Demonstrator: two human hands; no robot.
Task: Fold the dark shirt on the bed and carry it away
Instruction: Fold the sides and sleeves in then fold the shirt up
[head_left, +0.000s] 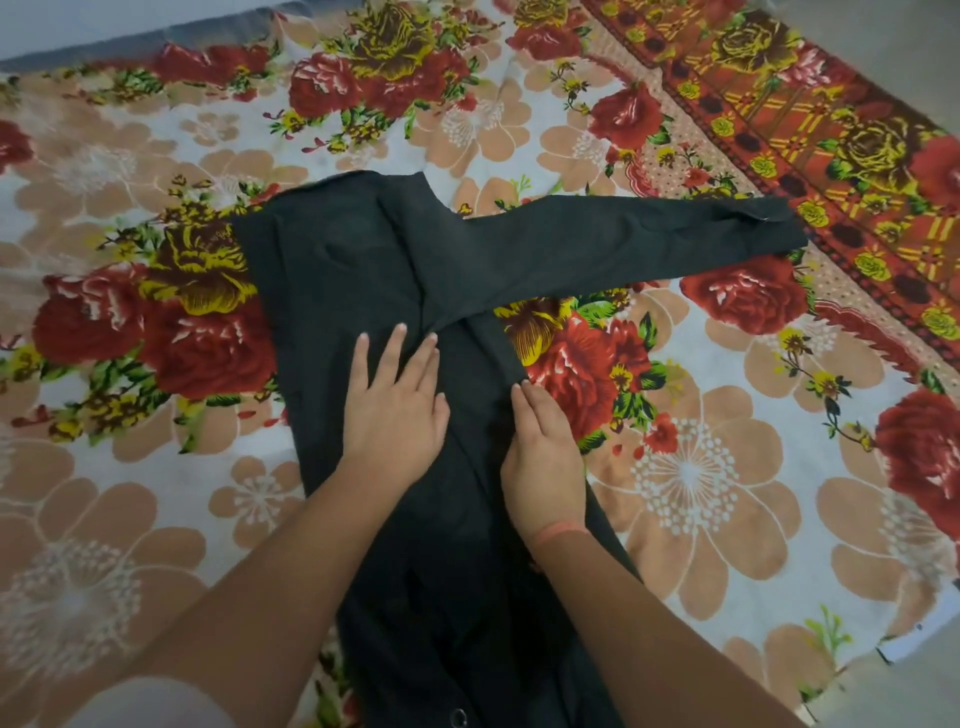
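The dark shirt (358, 270) lies lengthwise on the flowered bed sheet (130, 493), its body running from the middle of the view down to the bottom edge. One long sleeve (649, 244) stretches out flat to the right. My left hand (397, 415) presses flat on the shirt's middle with fingers straight and spread. My right hand (540, 457) lies on the shirt's right edge, fingers straight along the fold line where the side is turned in.
The sheet's red patterned border (810, 135) runs diagonally across the upper right. A pale wall or floor strip (78, 26) shows at the top left beyond the bed's edge. A small white item (909, 647) lies at the sheet's right edge.
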